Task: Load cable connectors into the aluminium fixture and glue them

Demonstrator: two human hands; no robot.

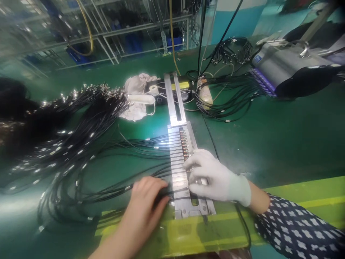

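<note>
My left hand point(147, 197), bare, is closed on a black cable point(180, 198) just left of a slotted metal fixture point(180, 180). The cable passes between its thumb and fingers and runs across the fixture's lower end. In a white glove, my right hand point(211, 176) rests over the fixture's right side with fingers curled together; what they hold is hidden. Several black cables point(159, 153) lie side by side in the fixture's slots. Their small coppery ends point(184, 142) line up in the groove above my right fingers.
A metal frame plate point(172, 97) extends from the fixture's far end over a black box point(184, 94). Bundled cables point(88, 122) spread at left beside a white cloth point(137, 86). A grey machine with purple light point(280, 68) stands at right. Yellow-green tape point(188, 233) covers the near edge.
</note>
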